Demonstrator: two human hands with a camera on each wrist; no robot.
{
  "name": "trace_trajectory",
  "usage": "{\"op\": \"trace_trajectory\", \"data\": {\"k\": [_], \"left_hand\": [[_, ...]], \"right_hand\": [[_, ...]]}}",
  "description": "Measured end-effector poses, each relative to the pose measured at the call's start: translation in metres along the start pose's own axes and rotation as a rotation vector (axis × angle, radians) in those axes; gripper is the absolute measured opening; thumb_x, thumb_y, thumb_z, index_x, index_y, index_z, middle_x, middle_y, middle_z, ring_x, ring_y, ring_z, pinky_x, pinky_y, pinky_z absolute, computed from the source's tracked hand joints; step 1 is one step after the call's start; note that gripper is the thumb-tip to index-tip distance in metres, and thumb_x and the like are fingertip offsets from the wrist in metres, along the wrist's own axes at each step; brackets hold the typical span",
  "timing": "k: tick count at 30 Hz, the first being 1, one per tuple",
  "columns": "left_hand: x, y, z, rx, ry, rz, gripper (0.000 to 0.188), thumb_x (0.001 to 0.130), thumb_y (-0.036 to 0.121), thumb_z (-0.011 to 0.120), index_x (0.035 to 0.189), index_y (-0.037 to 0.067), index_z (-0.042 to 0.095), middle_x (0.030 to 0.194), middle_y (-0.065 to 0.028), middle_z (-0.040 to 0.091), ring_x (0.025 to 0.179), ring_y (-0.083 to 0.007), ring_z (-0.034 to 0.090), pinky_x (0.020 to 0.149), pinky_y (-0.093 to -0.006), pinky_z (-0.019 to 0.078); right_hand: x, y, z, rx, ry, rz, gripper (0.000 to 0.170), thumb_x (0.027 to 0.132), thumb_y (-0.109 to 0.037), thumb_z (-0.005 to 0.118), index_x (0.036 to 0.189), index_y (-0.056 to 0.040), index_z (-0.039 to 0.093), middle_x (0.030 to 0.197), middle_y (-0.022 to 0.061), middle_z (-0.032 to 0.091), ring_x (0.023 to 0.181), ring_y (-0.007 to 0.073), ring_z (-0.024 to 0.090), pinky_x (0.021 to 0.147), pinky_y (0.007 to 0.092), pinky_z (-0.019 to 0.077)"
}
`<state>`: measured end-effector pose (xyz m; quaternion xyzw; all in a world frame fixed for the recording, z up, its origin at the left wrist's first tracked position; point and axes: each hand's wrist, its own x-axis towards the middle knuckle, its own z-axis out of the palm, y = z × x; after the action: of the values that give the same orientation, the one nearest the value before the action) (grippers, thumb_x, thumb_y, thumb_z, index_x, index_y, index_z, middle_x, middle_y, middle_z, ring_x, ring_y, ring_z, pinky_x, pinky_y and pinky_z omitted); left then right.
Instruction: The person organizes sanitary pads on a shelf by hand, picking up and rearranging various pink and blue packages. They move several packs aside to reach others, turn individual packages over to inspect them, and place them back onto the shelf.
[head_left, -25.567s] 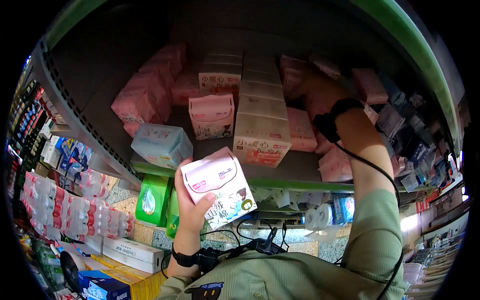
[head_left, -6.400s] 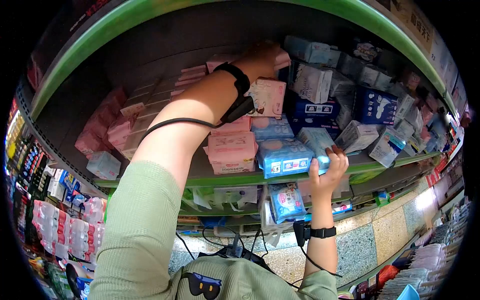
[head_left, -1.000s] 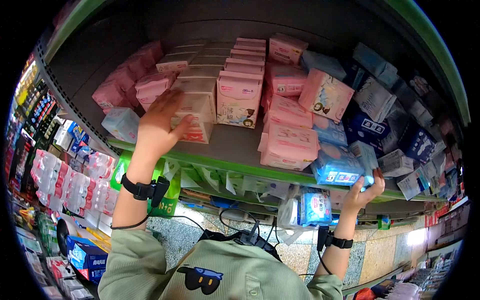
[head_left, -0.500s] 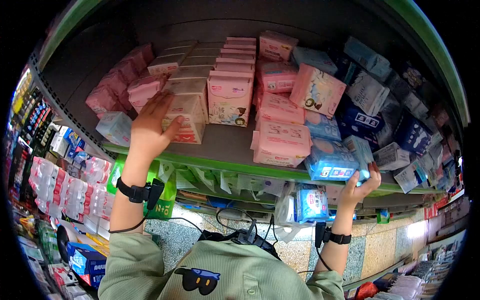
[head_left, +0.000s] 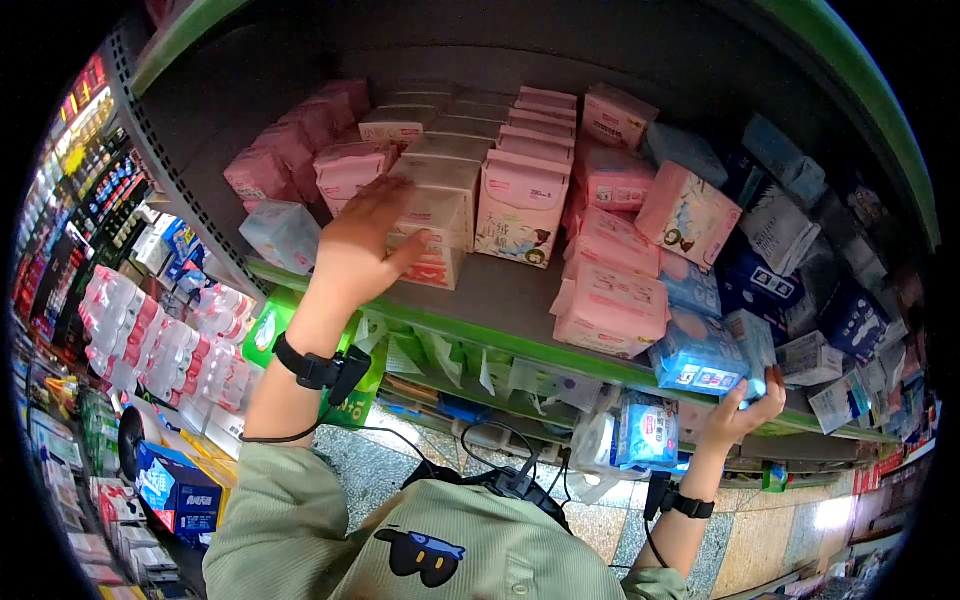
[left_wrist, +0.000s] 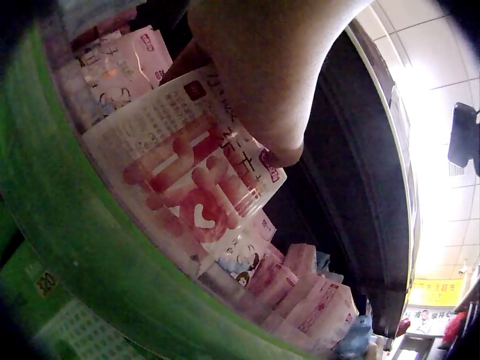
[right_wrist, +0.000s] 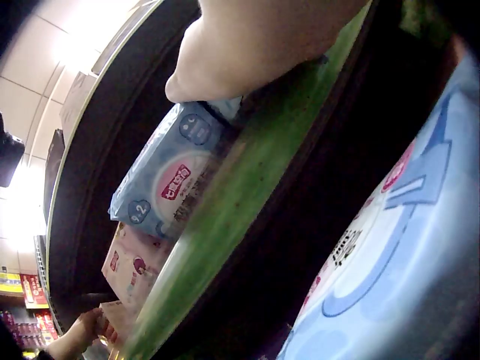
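My left hand (head_left: 365, 245) rests against the front cream pack of sanitary pads (head_left: 435, 265), its fingers extended along the upper left side and its thumb by the front. Red print covers the pack front (left_wrist: 202, 165) in the left wrist view. At the shelf's right part, my right hand (head_left: 755, 410) grips the end of a narrow light-blue pack (head_left: 752, 338), fingertips partly hidden. Beside it lies a wider blue pack (head_left: 700, 355). Upright pink packs (head_left: 522, 210) stand in a row right of the cream ones.
Pink packs (head_left: 612, 312) lie stacked at the middle right, with a tilted pink pack (head_left: 690, 215) on top. Jumbled white and navy packs fill the right end. A pale-blue pack (head_left: 283, 235) sits at the left front, behind the green shelf edge (head_left: 500, 345).
Over the last second the view swings slightly while both hands stay on their packs. Earlier my left arm reached deep into the shelf; before that, my left hand held a pink pack.
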<state>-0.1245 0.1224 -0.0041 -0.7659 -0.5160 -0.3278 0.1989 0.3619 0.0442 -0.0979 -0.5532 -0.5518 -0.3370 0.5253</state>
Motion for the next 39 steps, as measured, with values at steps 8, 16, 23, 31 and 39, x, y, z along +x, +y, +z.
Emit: {"op": "trace_trajectory", "data": {"k": [8,16,23,31,39], "left_hand": [[-0.001,-0.002,0.001,-0.014,-0.006,0.008,0.054,0.084,0.038,0.062,0.126,0.005,0.055,0.127,-0.0180,0.055,0.121,-0.0349,0.049,0.101,-0.0412,0.0404],[-0.001,-0.001,0.002,-0.010,0.032,0.005,0.055,0.083,0.042,0.062,0.121,0.003,0.058,0.127,-0.0158,0.056,0.123,-0.0325,0.049,0.101,-0.0396,0.0415],[0.000,0.000,-0.002,-0.024,-0.002,-0.005,0.054,0.083,0.038,0.062,0.125,0.005,0.055,0.129,-0.0163,0.054,0.124,-0.0331,0.048,0.101,-0.0404,0.0414],[-0.001,-0.001,-0.001,-0.007,-0.010,0.008,0.055,0.083,0.037,0.062,0.128,0.006,0.053,0.130,-0.0165,0.053,0.124,-0.0331,0.048,0.101,-0.0407,0.0414],[-0.003,-0.002,0.001,-0.010,-0.005,-0.002,0.057,0.083,0.039,0.063,0.128,0.005,0.053,0.131,-0.0169,0.053,0.125,-0.0334,0.047,0.102,-0.0409,0.0400]], "right_hand": [[-0.007,0.010,0.002,-0.043,0.000,0.036,0.042,0.088,-0.024,0.054,0.118,0.0039,0.048,0.125,0.0205,0.049,0.116,0.0351,0.042,0.100,0.0461,0.0294],[-0.010,0.014,0.003,-0.031,0.008,0.026,0.044,0.092,-0.027,0.051,0.122,0.0044,0.047,0.125,0.0192,0.048,0.118,0.0325,0.041,0.102,0.0430,0.0292],[-0.010,0.016,0.004,-0.017,0.023,0.016,0.045,0.092,-0.027,0.052,0.123,0.0043,0.047,0.125,0.0188,0.048,0.118,0.0328,0.041,0.102,0.0432,0.0286],[-0.010,0.015,0.004,-0.031,0.021,0.015,0.045,0.092,-0.027,0.052,0.124,0.0046,0.047,0.125,0.0185,0.048,0.119,0.0325,0.041,0.103,0.0422,0.0284],[-0.009,0.015,0.004,-0.018,0.020,0.015,0.045,0.092,-0.027,0.052,0.124,0.0039,0.047,0.124,0.0180,0.048,0.118,0.0324,0.041,0.102,0.0425,0.0288]]}}
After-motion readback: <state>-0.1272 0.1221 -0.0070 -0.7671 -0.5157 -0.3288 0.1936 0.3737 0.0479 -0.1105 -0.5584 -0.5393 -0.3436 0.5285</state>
